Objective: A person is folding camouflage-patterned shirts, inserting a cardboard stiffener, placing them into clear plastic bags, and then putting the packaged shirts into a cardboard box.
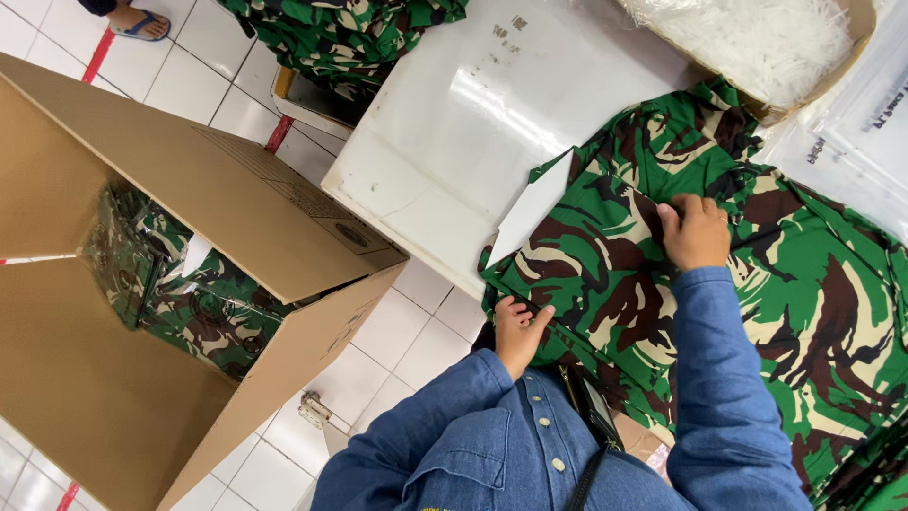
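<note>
White table (445,142); hands flat on camouflage garment (785,284).

white table (445,161) | camouflage garment (804,284) spread on it | cardboard tray of white strips (757,38) at far edge

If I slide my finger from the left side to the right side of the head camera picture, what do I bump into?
Cardboard box → white table → left hand → right hand, both on the camouflage garment.
</note>
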